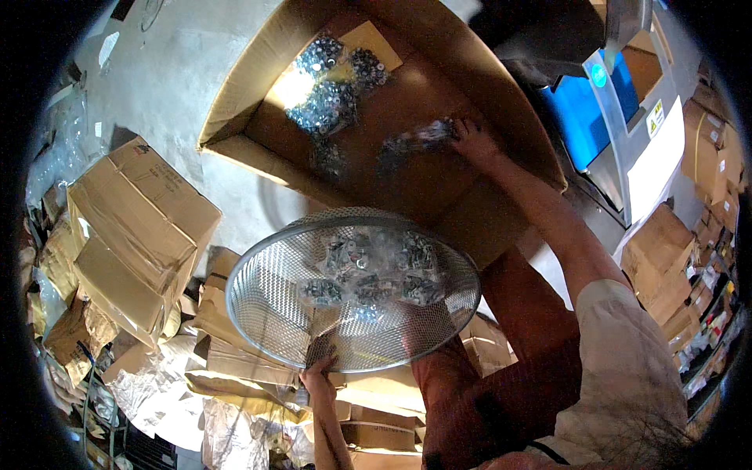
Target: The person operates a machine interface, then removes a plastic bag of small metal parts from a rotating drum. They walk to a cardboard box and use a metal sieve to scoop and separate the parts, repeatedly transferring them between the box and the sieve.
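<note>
My left hand grips the near rim of a round metal mesh basket, which is tilted. Inside the basket lie several clear plastic bags of small metal parts. My right hand reaches deep into a large open cardboard box. At its fingertips is a clear bag of small metal parts, blurred and partly in shadow. More bags of shiny metal parts are heaped at the left side of the box floor, beside a loose cardboard flap.
A taped cardboard box stands on the left, near clear plastic wrap. Flattened cartons and crumpled paper lie below the basket. On the right are a blue and grey machine and stacked cartons.
</note>
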A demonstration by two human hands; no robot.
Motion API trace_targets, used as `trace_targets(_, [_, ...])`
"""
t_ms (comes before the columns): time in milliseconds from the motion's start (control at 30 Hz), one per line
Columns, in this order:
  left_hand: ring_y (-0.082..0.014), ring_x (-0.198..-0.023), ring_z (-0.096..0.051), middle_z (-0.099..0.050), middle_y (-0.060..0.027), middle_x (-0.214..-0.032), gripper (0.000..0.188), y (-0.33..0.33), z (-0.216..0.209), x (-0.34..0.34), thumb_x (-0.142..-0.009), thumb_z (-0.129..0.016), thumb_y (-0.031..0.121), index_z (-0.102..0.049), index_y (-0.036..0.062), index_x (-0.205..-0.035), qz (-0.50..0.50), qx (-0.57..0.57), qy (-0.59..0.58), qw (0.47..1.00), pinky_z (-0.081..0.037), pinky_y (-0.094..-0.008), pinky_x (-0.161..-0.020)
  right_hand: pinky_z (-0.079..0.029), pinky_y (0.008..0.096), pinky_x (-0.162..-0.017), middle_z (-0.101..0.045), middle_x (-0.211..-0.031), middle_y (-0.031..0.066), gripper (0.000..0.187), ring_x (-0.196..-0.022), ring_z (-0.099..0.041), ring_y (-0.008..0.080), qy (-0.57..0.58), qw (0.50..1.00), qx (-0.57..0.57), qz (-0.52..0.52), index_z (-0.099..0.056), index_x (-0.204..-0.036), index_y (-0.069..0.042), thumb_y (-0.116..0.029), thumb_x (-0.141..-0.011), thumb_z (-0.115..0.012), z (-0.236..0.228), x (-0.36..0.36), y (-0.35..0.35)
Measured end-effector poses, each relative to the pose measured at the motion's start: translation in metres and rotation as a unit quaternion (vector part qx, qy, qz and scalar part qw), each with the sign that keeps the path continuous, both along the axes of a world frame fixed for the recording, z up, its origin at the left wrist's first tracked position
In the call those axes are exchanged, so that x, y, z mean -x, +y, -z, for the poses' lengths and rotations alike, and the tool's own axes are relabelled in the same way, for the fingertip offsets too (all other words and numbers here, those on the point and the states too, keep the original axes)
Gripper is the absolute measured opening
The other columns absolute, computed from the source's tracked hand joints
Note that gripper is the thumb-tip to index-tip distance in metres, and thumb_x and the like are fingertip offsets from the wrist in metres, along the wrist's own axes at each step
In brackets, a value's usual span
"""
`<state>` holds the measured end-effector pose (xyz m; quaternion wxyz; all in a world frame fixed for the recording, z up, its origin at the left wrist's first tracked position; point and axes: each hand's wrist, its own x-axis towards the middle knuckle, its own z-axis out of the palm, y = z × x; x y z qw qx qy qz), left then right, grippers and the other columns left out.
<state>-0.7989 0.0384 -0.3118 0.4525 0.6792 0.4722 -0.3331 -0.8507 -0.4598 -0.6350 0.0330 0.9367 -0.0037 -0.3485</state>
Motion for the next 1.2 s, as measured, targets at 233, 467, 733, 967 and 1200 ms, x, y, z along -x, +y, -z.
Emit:
trace_targets(233, [-0.027,-0.075,-0.063,-0.063,-0.0154,-0.09,0.027,0.005,0.001,-0.002,-0.064,-0.055,-0.007,-0.06,-0.0125,-0.09,-0.027,0.0,-0.012,1.0,-0.056,-0.0346,-0.068,-0.042,0.0369,-0.095,-0.052,-0.119,0.0116,0.067,-0.112,-0.05,0.0286,-0.181,0.818,-0.362,0.408,-0.05,-0.122,-0.011,-0.012,-0.061,-0.077,-0.099,0.01,-0.003])
trace_targets(467, [-0.0249,-0.079,-0.063,-0.064,-0.0122,-0.092,0.036,0.008,0.004,-0.003,-0.064,-0.059,-0.006,-0.06,-0.0063,-0.1,-0.012,0.037,-0.024,0.999,-0.054,-0.0342,-0.071,-0.035,0.0416,-0.097,-0.051,-0.114,0.0116,0.075,-0.11,-0.047,0.0293,-0.228,0.722,-0.573,0.312,-0.05,-0.121,-0.01,-0.033,-0.056,-0.078,-0.339,-0.043,0.024])
trace_targets(733, [-0.0267,-0.084,-0.064,-0.064,-0.0145,-0.096,0.04,0.012,0.006,0.004,-0.068,-0.057,-0.006,-0.058,-0.0085,-0.108,-0.001,0.04,-0.015,0.999,-0.054,-0.0352,-0.076,-0.029,0.0508,-0.107,-0.029,-0.143,0.0183,0.074,-0.135,-0.023,0.0338,-0.165,0.85,-0.42,0.271,-0.034,-0.14,-0.021,-0.011,-0.076,-0.068,-0.19,-0.127,0.041])
trace_targets(967, [-0.0258,-0.082,-0.064,-0.064,-0.0155,-0.1,0.036,0.005,0.021,0.004,-0.067,-0.058,-0.005,-0.061,-0.0096,-0.103,0.0,0.025,-0.015,1.0,-0.053,-0.0339,-0.077,-0.028,0.0528,-0.107,-0.022,-0.148,0.0152,0.06,-0.134,-0.024,0.0374,-0.171,0.976,-0.126,0.05,-0.051,-0.128,-0.029,-0.019,-0.072,-0.071,0.002,-0.068,0.084])
trace_targets(1200, [-0.0259,-0.083,-0.062,-0.065,-0.0129,-0.095,0.028,0.004,0.027,-0.001,-0.062,-0.061,-0.005,-0.064,-0.007,-0.09,-0.014,0.037,-0.051,0.998,-0.052,-0.036,-0.077,-0.03,0.0442,-0.107,-0.046,-0.133,0.0154,0.055,-0.127,-0.038,0.0334,-0.081,0.858,-0.392,0.323,-0.062,-0.116,-0.015,-0.013,-0.062,-0.072,-0.095,-0.079,0.003])
